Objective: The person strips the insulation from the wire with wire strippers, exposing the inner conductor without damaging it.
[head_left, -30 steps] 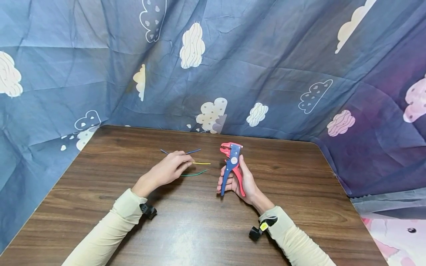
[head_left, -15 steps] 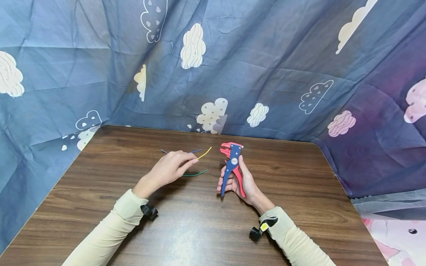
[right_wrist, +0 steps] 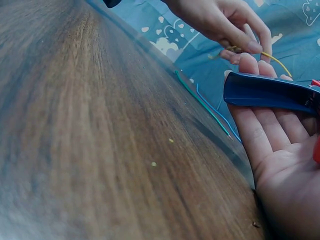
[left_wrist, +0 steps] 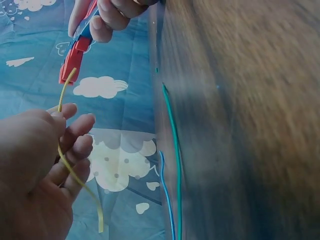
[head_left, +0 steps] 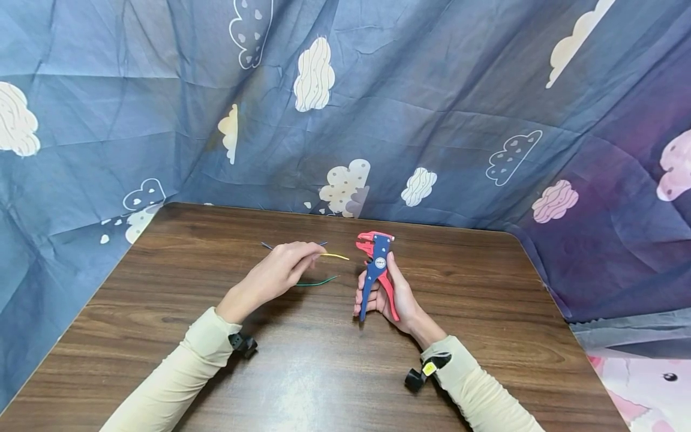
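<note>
My left hand (head_left: 278, 270) pinches a thin yellow wire (head_left: 337, 256) between thumb and forefinger. In the left wrist view the wire (left_wrist: 79, 176) curves past the palm, and its upper tip overlaps the red jaws of a wire stripper; the head view shows a small gap between them. That wire stripper (head_left: 380, 262), blue and red, is held upright in my right hand (head_left: 403, 300), handles spread, jaws facing left. The fingers lie behind the blue handle (right_wrist: 270, 92) in the right wrist view. A green wire (head_left: 318, 283) lies below the left hand, which partly covers a blue wire (head_left: 267, 245).
Both hands work over a brown wooden table (head_left: 335, 366). Tiny yellow scraps (right_wrist: 171, 140) lie on it in the right wrist view. A blue cloud-patterned cloth (head_left: 410, 108) hangs behind the table's far edge.
My left hand has lifted the yellow wire off the table and moved slightly right. The wire's free end swung up, then down toward the stripper's jaws. The right hand stays nearly still.
</note>
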{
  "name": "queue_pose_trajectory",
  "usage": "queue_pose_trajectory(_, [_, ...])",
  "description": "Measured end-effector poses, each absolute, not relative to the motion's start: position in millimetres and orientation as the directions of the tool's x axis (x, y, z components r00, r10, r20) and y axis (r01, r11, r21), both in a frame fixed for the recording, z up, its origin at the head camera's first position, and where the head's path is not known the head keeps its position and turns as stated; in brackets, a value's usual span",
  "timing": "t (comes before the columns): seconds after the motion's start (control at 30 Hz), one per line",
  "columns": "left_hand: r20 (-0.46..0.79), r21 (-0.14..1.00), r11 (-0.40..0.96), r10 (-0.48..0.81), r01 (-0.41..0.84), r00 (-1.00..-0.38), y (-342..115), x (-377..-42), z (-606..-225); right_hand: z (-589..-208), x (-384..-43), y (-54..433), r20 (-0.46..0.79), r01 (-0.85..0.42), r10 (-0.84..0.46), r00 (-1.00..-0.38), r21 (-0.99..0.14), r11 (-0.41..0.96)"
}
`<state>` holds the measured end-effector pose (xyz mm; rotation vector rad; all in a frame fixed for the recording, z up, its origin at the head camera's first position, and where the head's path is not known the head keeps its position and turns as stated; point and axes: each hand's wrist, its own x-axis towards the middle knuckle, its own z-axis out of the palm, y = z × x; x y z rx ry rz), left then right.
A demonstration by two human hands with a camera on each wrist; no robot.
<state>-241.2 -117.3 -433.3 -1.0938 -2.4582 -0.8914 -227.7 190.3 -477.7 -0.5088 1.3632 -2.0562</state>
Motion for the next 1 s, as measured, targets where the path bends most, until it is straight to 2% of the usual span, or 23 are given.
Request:
queue_pose_trajectory(0.13, [0.551,0.395,0.499,0.543,0.772,-0.633,-115.6,-241.0,-431.1,-477.4,-228.0,190.7,-0.011,0.276,-0.682,-0.731,-0.919,-0.281])
queue_pose_trajectory(0.43, [0.549,0.388,0.494,0.555,0.779,-0.625,-112.8,-239.6,-426.5,-477.4,-228.4,191.1,-0.016,0.276,-0.689,-0.725,-0.923,-0.269])
queue_pose_trajectory(0.77, [0.626,0.364,0.484,0.506,0.796,-0.593,-118.3,-238.5,-423.6,-477.9,-229.1,193.0,0.002,0.276,-0.718,-0.696,-0.923,-0.27])
queue_pose_trajectory(1.0, [0.655,0.366,0.508,0.455,0.78,-0.603,-117.5,-238.8,-424.3,-476.8,-228.6,194.3,0.005,0.27,-0.735,-0.678,-0.929,-0.255])
